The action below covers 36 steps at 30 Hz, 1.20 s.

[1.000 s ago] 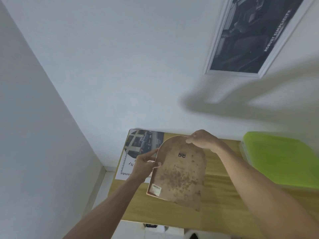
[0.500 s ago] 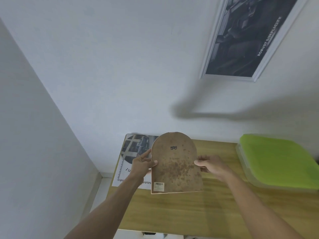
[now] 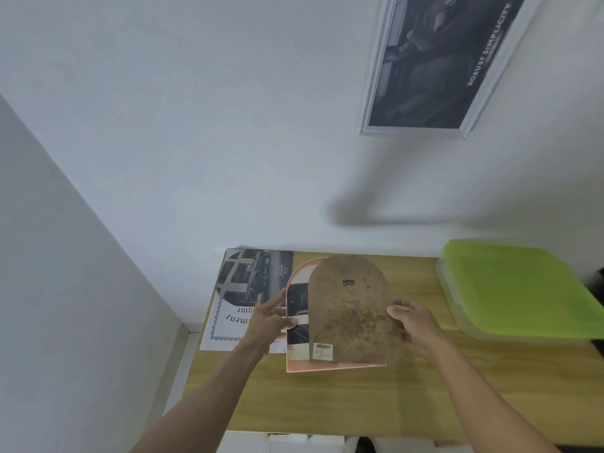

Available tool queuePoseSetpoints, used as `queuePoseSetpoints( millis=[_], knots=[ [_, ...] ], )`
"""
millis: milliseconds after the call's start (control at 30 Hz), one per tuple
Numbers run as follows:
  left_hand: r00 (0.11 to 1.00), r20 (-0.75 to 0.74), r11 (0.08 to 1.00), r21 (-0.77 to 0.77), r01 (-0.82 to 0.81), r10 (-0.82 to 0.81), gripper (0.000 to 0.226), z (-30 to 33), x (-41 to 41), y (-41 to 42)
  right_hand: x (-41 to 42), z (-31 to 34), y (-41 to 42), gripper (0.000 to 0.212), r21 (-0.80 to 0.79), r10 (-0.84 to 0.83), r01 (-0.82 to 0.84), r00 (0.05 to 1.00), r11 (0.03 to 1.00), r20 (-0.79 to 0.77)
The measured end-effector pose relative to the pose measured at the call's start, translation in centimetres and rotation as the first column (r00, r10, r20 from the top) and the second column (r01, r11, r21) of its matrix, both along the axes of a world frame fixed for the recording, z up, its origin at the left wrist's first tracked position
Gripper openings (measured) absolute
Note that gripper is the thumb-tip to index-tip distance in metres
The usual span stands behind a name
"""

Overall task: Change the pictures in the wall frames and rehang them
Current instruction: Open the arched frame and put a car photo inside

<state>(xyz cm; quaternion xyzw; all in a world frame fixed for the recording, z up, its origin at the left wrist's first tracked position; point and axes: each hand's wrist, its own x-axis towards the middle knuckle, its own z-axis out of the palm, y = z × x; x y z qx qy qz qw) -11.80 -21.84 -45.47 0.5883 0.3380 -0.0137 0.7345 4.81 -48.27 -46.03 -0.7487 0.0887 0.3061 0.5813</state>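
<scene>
- A light wooden tabletop (image 3: 376,400) stands against a white wall in a corner; a white-framed dark poster (image 3: 434,60) hangs above, and a lime-green lidded plastic box (image 3: 519,286) sits at right.
- Since half a second ago, the stained brown arched backing board (image 3: 353,308) has slid right, uncovering the arched pink-edged frame (image 3: 295,322) with a picture inside.
- The left hand (image 3: 266,317) pinches the frame's left edge; the right hand (image 3: 415,322) grips the board's right edge, above the tabletop.
- A printed car picture (image 3: 251,279) lies flat behind.
</scene>
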Motion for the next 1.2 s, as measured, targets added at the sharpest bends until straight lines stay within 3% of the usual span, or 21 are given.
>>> queuePoseSetpoints(
  millis=[200, 500, 767, 867, 933, 1067, 1133, 1200],
  knots=[
    [0.998, -0.059, 1.0, 0.013, -0.001, 0.002, 0.079, -0.6, 2.2, -1.2, 1.6, -1.1, -3.0, 0.048, -0.082, 0.17, -0.17, 0.985, 0.982, -0.002],
    [0.99, -0.135, 0.997, 0.076, -0.033, 0.044, 0.077, -1.9, 4.1, -1.3, 5.5, -3.0, -7.0, 0.06, -0.219, -0.087, 0.109, 0.99, 0.969, 0.108],
    [0.967, -0.216, 0.979, 0.179, -0.1, 0.138, 0.076, -2.4, 3.7, 0.0, 7.6, -5.9, -7.4, 0.048, -0.369, -0.108, 0.159, 0.982, 0.916, 0.155],
    [0.958, -0.237, 0.974, 0.197, -0.114, 0.16, 0.075, -2.1, 3.7, -0.3, 7.7, -6.7, -7.2, 0.049, -0.513, 0.002, 0.122, 0.972, 0.85, 0.236],
    [0.956, -0.244, 0.973, 0.197, -0.117, 0.164, 0.076, -2.1, 3.8, -0.6, 7.0, -7.4, -6.7, 0.046, -0.686, 0.182, 0.058, 0.945, 0.725, 0.272],
    [0.951, -0.26, 0.974, 0.192, -0.121, 0.17, 0.078, -2.8, 4.6, -1.5, 5.4, -8.8, -5.5, 0.071, -0.86, 0.583, -0.182, 0.797, 0.477, 0.155],
    [0.951, -0.26, 0.974, 0.191, -0.12, 0.168, 0.078, -2.9, 5.0, -2.0, 5.3, -9.6, -5.6, 0.07, -0.873, 0.653, -0.252, 0.751, 0.418, 0.096],
    [0.954, -0.254, 0.975, 0.192, -0.111, 0.158, 0.076, -2.8, 5.6, -2.6, 5.7, -9.9, -6.2, 0.067, -0.873, 0.639, -0.25, 0.764, 0.418, 0.087]
  ],
)
